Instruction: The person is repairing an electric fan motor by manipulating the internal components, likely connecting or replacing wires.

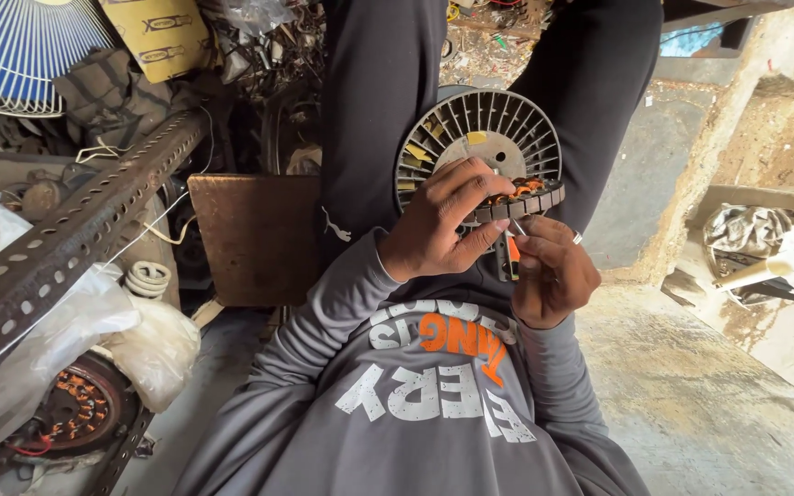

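Observation:
A round fan stator with radial slots and copper windings rests between my knees, tilted toward me. My left hand grips its near rim, fingers curled over the orange-brown coil ends. My right hand sits just below the rim and holds a small tool with an orange and black handle, its tip against the windings. A ring shows on a right finger. My grey printed sleeves and dark trousers fill the middle of the view.
A perforated steel angle bar runs diagonally at left. A second wound stator lies lower left beside white plastic bags. A wooden board stands by my leg. A blue fan guard is upper left; concrete floor lies right.

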